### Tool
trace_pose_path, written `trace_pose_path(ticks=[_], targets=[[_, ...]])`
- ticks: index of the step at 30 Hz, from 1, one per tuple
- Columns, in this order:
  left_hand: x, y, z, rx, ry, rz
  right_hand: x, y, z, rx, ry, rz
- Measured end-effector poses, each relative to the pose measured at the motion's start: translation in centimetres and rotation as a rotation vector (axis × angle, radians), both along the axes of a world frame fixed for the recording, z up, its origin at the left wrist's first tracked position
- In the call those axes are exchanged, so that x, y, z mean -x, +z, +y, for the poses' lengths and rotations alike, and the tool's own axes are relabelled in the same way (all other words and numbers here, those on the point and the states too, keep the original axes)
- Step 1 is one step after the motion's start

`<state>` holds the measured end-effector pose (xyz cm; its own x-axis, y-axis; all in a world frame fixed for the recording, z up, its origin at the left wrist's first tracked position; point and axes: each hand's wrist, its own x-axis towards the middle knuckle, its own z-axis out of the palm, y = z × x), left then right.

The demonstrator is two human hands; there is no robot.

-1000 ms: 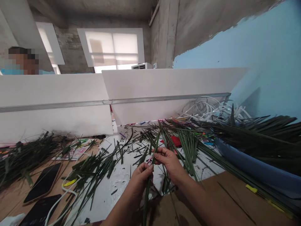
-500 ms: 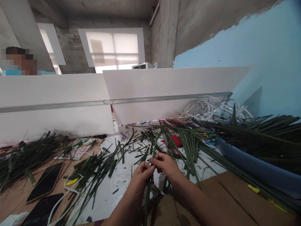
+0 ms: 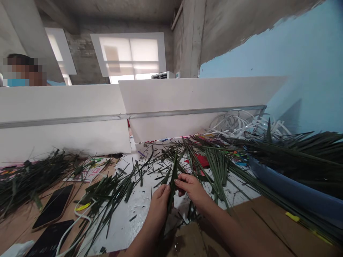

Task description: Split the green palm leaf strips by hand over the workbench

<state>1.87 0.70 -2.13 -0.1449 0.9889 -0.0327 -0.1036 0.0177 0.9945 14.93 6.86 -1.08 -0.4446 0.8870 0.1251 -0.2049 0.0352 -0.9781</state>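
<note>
Above white worktop (image 3: 139, 206), left hand (image 3: 159, 204) and right hand (image 3: 192, 188) pinch one leaf (image 3: 174, 172), two phones (image 3: 54, 207) nearby.

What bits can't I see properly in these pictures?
Head view:
Left hand: some fingers, hidden behind the green leaf and the hand itself.
Right hand: whether it pinches the leaf, too small to tell.
Blue basin: right end, cut off by the right edge.
Lower phone: bottom, cut off by the bottom edge.
Person: head, blurred by blocks.
</note>
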Motion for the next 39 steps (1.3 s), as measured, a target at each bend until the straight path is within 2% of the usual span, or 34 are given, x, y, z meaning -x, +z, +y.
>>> trace_pose_path(ticks=[5,9,16,21,24,30,34,39], targets=[[-0.3,0.3,-0.2,0.002,0.047,0.038,0.2,-0.1,0.0,0.002,-0.002,0.01],[-0.2,0.3,0.1,0.012,0.026,0.004,0.2,0.0,-0.1,-0.02,0.015,0.011],[-0.2,0.7,-0.1,-0.06,0.048,0.021,0.1,0.2,-0.4,-0.027,0.03,0.008],[-0.5,0.4,-0.4,-0.172,0.142,0.104,0.3,-0.1,-0.4,0.016,0.019,0.001],[-0.6,-0.1,-0.4,-0.171,0.179,0.185,0.6,-0.4,-0.3,0.025,0.005,0.041],[-0.8,-0.2,-0.4,-0.165,0.112,0.373,0.8,-0.7,0.0,0.074,-0.129,0.123],[-1.3,0.1,-0.7,-0.158,0.07,0.408,0.4,-0.4,0.3,0.056,-0.218,0.175],[-2.7,-0.1,-1.5,-0.125,-0.02,0.492,-1.1,-0.1,1.8,0.107,-0.446,0.241]])
